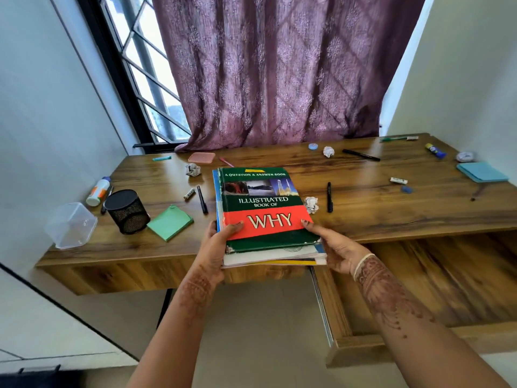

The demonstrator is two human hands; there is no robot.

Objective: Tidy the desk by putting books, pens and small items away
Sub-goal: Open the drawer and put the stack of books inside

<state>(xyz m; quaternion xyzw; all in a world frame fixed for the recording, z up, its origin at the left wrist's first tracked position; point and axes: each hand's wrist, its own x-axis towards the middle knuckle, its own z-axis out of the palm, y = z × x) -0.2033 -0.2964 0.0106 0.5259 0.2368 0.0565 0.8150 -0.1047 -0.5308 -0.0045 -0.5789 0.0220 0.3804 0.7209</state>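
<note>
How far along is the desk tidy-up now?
Done: the wooden drawer stands open. In hand: left hand and right hand grip the stack of books under the green-and-red hardcover. Left: black pens, crumpled paper balls and green notepad lie loose on the wooden desk.

Both forearms were bare and carried reddish-brown henna. On the left forearm (195, 292) the pattern formed a curved band of fine scrollwork just below the wrist. The right forearm (389, 295) bore a denser, longer, lace-like design that trailed off in small dots towards the elbow. A thin pale bangle (361, 266) circled the right wrist. The left grip (221, 245) and right grip (334, 247) looked darkly stained at the fingertips.
</note>
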